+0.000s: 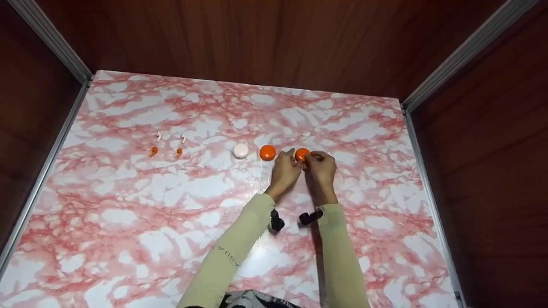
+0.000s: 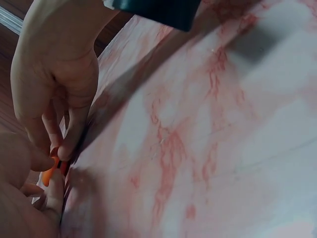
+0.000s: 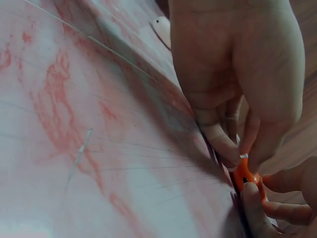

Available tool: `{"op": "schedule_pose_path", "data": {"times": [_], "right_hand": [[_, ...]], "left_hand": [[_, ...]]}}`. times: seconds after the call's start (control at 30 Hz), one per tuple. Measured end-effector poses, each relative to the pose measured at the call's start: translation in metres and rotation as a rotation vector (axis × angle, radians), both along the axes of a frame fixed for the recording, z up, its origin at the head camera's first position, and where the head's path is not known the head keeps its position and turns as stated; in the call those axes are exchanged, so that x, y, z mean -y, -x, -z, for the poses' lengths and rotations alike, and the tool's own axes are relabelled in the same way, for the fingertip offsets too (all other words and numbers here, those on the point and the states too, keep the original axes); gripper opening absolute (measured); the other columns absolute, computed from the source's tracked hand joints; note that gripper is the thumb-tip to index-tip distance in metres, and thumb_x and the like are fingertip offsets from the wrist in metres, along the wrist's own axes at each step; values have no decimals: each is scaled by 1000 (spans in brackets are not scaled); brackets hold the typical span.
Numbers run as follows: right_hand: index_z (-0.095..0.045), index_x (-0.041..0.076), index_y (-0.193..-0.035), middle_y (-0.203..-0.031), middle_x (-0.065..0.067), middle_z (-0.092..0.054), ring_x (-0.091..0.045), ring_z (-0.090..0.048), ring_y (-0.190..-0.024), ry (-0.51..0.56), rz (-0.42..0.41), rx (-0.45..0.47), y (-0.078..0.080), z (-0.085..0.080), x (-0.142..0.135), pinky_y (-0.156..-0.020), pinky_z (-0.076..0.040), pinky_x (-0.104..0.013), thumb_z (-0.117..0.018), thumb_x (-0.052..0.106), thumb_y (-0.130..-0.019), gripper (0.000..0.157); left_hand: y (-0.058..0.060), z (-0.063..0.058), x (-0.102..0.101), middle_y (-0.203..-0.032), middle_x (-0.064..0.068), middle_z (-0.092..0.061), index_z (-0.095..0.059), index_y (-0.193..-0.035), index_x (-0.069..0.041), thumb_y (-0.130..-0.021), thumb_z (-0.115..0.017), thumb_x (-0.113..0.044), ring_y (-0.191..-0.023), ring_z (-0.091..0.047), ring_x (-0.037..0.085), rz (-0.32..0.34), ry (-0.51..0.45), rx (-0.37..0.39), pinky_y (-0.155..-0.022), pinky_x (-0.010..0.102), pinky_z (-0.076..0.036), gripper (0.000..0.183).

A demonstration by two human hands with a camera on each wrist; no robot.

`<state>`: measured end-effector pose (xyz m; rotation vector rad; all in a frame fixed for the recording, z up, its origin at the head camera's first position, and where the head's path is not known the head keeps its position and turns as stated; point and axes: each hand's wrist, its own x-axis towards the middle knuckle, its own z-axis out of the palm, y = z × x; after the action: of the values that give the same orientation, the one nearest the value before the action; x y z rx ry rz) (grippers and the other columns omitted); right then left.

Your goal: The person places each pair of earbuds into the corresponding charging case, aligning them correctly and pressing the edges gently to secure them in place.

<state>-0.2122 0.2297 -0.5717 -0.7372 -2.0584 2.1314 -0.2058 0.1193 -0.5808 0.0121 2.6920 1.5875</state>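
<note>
Both hands meet over a small round orange earbud case. My left hand pinches its near left side with fingertips and thumb. From the right, my right hand grips the same case with curled fingers. In the left wrist view, fingertips of both hands cover much of the orange case. The right wrist view shows the orange shell between the fingertips, low over the tabletop. A second orange case lies just left of my left hand, and a white case beside that one.
Two white earbuds, one at the far left and one right of it, lie above two orange earbuds. The red-and-white marbled table is bounded by dark wood panels with metal edge strips.
</note>
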Motion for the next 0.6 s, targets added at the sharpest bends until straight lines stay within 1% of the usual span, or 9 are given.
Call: {"op": "schedule_pose_path", "data": {"times": [0.13,0.23,0.33,0.37,0.47,0.6], "right_hand": [[-63,-6,-107,-83,-13,-62,-23,-63,-64,-15,7,32,-1,-3,0,-60,-56,-34,-70,4,-86,24],[-62,-5,-109,-85,-11,-58,-24,-63,-72,-1,18,58,-3,-6,0,-69,-58,-37,-71,5,-86,26],[-62,-2,-109,-89,-11,-57,-25,-64,-78,-85,-5,98,-5,-11,-1,-75,-59,-37,-71,10,-88,26],[-63,0,-109,-91,-12,-59,-26,-66,-80,-127,-18,108,-7,-13,-2,-76,-59,-37,-70,12,-88,26],[-64,3,-112,-97,-14,-63,-31,-70,-82,-263,-62,128,-11,-19,-4,-71,-59,-39,-69,20,-90,28],[-63,1,-120,-100,-14,-66,-38,-71,-86,-341,-102,98,-16,-26,-3,-70,-59,-45,-68,24,-91,37]], "left_hand": [[-1,-2,7,-93,10,-65,-61,-128,3,-89,-66,-10,-76,-56,12,4,-63,12,-68,24,-48,41],[-3,-7,12,-93,10,-65,-65,-122,1,-88,-65,-11,-76,-56,12,20,-93,29,-69,23,-47,35],[-6,-15,19,-92,10,-68,-67,-117,1,-89,-63,-10,-77,-59,12,35,-125,32,-70,24,-50,30],[-6,-18,22,-93,10,-69,-68,-116,1,-89,-62,-10,-78,-61,12,37,-136,32,-71,24,-51,29],[-8,-28,29,-95,11,-71,-70,-113,1,-90,-61,-9,-82,-64,15,36,-161,12,-75,25,-53,26],[-8,-39,41,-97,11,-71,-71,-113,-1,-92,-61,-11,-85,-66,18,17,-169,-31,-78,26,-54,25]]}}
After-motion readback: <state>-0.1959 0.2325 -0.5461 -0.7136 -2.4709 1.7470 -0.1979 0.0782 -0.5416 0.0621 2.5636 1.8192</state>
